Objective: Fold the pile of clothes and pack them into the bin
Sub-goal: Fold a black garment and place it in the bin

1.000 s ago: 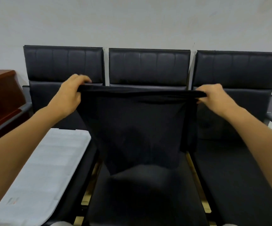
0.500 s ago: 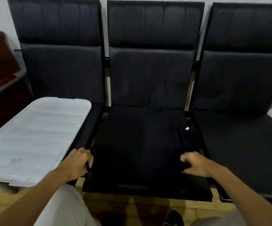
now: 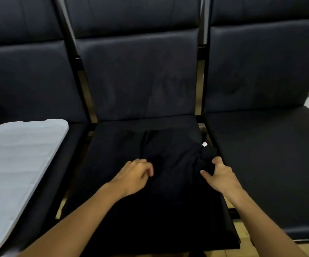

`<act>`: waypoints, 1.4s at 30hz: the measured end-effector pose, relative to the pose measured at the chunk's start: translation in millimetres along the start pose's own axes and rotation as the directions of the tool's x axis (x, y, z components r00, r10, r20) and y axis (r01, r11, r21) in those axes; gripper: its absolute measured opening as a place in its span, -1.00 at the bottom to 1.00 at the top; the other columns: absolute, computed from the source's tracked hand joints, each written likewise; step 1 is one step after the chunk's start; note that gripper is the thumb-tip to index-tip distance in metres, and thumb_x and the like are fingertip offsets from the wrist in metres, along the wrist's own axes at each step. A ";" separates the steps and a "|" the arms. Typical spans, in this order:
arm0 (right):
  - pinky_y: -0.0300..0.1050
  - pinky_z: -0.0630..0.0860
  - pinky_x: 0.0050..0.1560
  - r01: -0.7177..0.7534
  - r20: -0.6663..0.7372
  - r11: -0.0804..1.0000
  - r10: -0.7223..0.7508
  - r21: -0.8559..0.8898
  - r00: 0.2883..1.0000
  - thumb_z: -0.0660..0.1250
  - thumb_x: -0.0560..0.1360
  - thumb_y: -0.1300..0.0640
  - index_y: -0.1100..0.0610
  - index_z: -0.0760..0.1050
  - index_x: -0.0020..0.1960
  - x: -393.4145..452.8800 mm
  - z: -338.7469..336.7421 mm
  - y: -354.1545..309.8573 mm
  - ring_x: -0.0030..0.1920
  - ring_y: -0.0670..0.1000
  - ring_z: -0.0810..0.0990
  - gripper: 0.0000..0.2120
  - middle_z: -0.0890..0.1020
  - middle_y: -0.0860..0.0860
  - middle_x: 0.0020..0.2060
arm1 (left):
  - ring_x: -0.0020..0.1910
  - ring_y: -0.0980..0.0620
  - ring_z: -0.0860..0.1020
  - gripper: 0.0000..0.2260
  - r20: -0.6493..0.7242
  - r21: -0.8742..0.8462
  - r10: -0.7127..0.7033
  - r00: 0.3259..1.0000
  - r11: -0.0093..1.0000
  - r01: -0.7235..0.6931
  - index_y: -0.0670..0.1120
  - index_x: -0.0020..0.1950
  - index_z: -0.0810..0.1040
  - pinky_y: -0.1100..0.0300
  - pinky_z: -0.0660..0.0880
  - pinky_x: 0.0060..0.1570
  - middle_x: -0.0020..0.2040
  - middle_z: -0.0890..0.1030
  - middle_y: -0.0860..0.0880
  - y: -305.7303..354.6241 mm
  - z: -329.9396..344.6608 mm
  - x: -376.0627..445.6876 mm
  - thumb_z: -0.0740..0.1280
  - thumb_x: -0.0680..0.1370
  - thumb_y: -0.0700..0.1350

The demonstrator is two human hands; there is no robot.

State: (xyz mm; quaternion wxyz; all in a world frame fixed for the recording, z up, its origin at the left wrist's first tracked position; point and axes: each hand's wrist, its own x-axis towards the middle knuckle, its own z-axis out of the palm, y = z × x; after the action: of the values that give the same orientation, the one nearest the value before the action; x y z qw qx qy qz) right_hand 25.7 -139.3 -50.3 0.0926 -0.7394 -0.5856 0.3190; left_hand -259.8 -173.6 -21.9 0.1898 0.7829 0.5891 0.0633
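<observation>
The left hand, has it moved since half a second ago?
Yes. The left hand has shifted rightward, from the middle seat's left edge onto the black garment near the seat's centre.

3 black padded seats in a row, backrests filling the top of frame: left seat [image 3: 38, 75], middle seat [image 3: 140, 76], right seat [image 3: 261, 71]. Dark frame posts [image 3: 202, 52] run between the backrests. White ribbed lid-like panel [image 3: 16, 160] at lower left, lying over the left seat's cushion, rounded corner toward frame centre. Strip of wooden floor [image 3: 246, 236] at bottom right, under the seat fronts. Pale floor patch at far right edge.
</observation>
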 end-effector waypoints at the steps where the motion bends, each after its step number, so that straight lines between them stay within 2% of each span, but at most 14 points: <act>1: -0.07 0.52 -0.05 -0.005 0.013 0.998 0.004 0.062 1.000 0.40 0.52 -0.06 0.07 0.24 0.41 6.2 0.6 -0.3 0.05 0.15 0.61 -0.43 0.56 0.12 0.11 | 0.07 0.05 0.51 -0.82 -0.002 -0.042 0.013 1.000 0.999 -0.013 0.00 0.06 0.56 0.12 0.41 0.15 0.02 0.52 0.08 14.3 3.8 20.1 0.20 0.58 -0.20; 5: -0.13 0.54 -0.08 -0.095 0.005 0.853 0.107 0.513 0.994 0.51 0.44 0.14 0.03 0.36 0.32 32.1 -0.1 6.1 -0.07 -0.02 0.58 -0.46 0.54 0.03 0.14 | 0.18 0.05 0.47 -0.71 0.042 -0.156 -0.014 0.999 0.988 0.020 0.03 0.31 0.44 0.03 0.43 0.24 0.17 0.48 0.05 65.3 26.1 97.1 0.28 0.60 0.01; 8: -0.03 0.60 -0.13 -0.215 0.115 0.409 0.254 0.887 0.960 0.52 0.40 0.32 0.09 0.40 0.28 45.8 -8.7 10.3 -0.02 0.08 0.64 -0.46 0.57 0.11 0.15 | 0.30 0.01 0.44 -0.50 0.101 -0.253 -0.104 0.989 0.959 0.127 0.00 0.46 0.32 0.08 0.42 0.29 0.31 0.43 0.00 92.9 41.9 144.9 0.33 0.57 0.10; 11: -0.08 0.61 -0.35 -0.378 0.366 0.065 0.145 0.924 0.919 0.51 0.37 0.36 0.24 0.30 0.43 48.4 -22.2 18.8 -0.09 0.17 0.72 -0.30 0.65 0.27 0.07 | 0.13 0.04 0.51 -0.46 0.154 -0.317 -0.209 0.966 0.915 0.249 -0.04 0.44 0.35 0.26 0.40 0.05 0.17 0.49 -0.01 109.9 53.0 177.8 0.38 0.54 0.12; 13: -0.08 0.62 -0.37 -0.434 0.430 0.030 0.080 0.901 0.899 0.50 0.36 0.34 0.25 0.30 0.45 44.8 -34.1 24.7 -0.13 0.14 0.73 -0.28 0.67 0.27 0.05 | -0.08 0.11 0.52 -0.53 0.170 -0.312 -0.245 0.954 0.905 0.288 -0.01 0.35 0.41 0.24 0.42 -0.07 -0.04 0.52 0.05 111.4 56.8 190.4 0.42 0.51 0.11; 16: -0.10 0.60 -0.32 -0.454 0.454 0.036 0.009 0.890 0.891 0.42 0.46 0.24 0.22 0.54 -0.11 31.1 -57.5 32.3 -0.36 0.04 0.68 -0.93 0.68 0.12 -0.31 | -0.08 0.07 0.56 -0.61 0.208 -0.246 -0.238 0.949 0.926 0.286 0.07 0.22 0.40 0.08 0.55 0.02 -0.05 0.54 0.02 107.0 60.7 198.6 0.43 0.49 0.14; 18: -0.12 0.57 -0.38 -0.432 0.434 -0.060 0.026 0.900 0.900 0.37 0.51 0.23 0.18 0.47 -0.27 20.8 -73.7 34.3 -0.53 -0.04 0.60 -0.81 0.59 0.05 -0.50 | -0.01 0.02 0.56 -0.63 0.208 -0.217 -0.229 0.951 0.937 0.274 0.11 0.15 0.39 -0.01 0.57 0.06 0.02 0.53 0.00 105.9 60.4 198.0 0.42 0.47 0.21; 21: -0.26 0.51 -0.55 -0.327 0.374 -0.287 0.127 0.901 0.919 0.32 0.55 0.23 0.18 0.48 -0.22 18.3 -94.3 49.7 -0.63 -0.10 0.49 -0.84 0.49 0.00 -0.42 | 0.04 0.03 0.51 -0.67 0.220 -0.168 -0.169 0.961 0.964 0.208 0.08 0.10 0.41 0.05 0.53 0.04 0.04 0.48 0.03 107.3 56.7 197.1 0.40 0.49 0.20; 23: -0.18 0.56 -0.41 -0.260 0.312 -0.245 0.210 0.934 0.926 0.40 0.49 0.20 0.15 0.52 -0.11 21.2 -99.7 63.6 -0.52 -0.07 0.55 -0.94 0.48 0.01 -0.34 | 0.06 0.05 0.46 -0.72 0.242 -0.100 -0.124 0.962 0.983 0.152 0.04 0.09 0.42 0.13 0.46 0.03 0.02 0.43 0.07 106.2 51.2 197.0 0.40 0.52 0.14; 29: -0.06 0.60 -0.20 -0.081 0.048 0.072 0.381 0.994 0.923 0.42 0.47 0.37 0.08 0.55 -0.05 22.2 -116.4 90.7 -0.17 0.00 0.66 -0.79 0.67 0.06 -0.12 | 0.06 0.06 0.39 -0.87 0.175 0.182 0.050 0.983 0.980 -0.082 0.07 -0.04 0.43 0.06 0.35 0.19 0.03 0.42 0.06 108.8 40.8 204.6 0.36 0.56 0.04; 33: -0.05 0.57 -0.08 -0.080 -0.148 0.492 0.406 0.867 0.902 0.46 0.46 0.29 0.08 0.57 -0.04 23.9 -117.2 104.7 -0.04 0.04 0.65 -0.84 0.67 0.05 -0.04 | -0.27 0.05 0.47 -0.86 0.236 -0.346 -0.098 0.967 0.921 0.178 0.00 -0.06 0.42 0.15 0.44 -0.22 -0.12 0.57 -0.05 126.1 29.8 213.1 0.37 0.50 -0.15; 36: -0.07 0.53 -0.01 -0.146 -0.246 0.799 0.346 0.584 0.905 0.49 0.45 0.20 0.06 0.56 0.01 24.2 -117.3 113.5 0.02 0.03 0.61 -0.82 0.64 0.00 -0.02 | 0.06 0.09 0.52 -0.70 0.491 -0.288 -0.173 0.854 0.893 0.346 0.10 0.18 0.48 0.14 0.43 0.10 0.09 0.56 0.04 139.2 19.8 220.6 0.40 0.49 0.12; 39: -0.12 0.47 -0.06 -0.293 -0.103 0.908 0.336 0.299 0.936 0.49 0.46 0.09 0.05 0.52 0.21 23.7 -116.2 117.4 0.07 0.08 0.59 -0.66 0.61 0.04 0.12 | 0.26 0.05 0.47 -0.47 0.652 -0.182 -0.229 0.723 0.878 0.442 0.04 0.36 0.45 0.03 0.32 0.39 0.24 0.54 0.00 155.7 22.4 228.2 0.31 0.50 0.32; 42: -0.08 0.50 -0.01 -0.356 0.009 0.924 0.358 0.137 0.934 0.46 0.48 0.01 0.07 0.47 0.28 22.1 -118.0 117.8 0.13 0.12 0.58 -0.59 0.57 0.08 0.16 | 0.27 -0.02 0.48 -0.47 0.567 -0.251 -0.296 0.768 0.826 0.504 -0.07 0.38 0.44 0.09 0.42 0.30 0.32 0.50 -0.05 170.2 38.6 237.3 0.43 0.50 0.15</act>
State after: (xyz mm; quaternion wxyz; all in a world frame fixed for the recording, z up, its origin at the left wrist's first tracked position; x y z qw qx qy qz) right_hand 191.6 -125.9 -26.5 0.0882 -0.8282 -0.4172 0.3637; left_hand -23.7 2.6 -23.7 0.4978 0.5702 0.6497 -0.0710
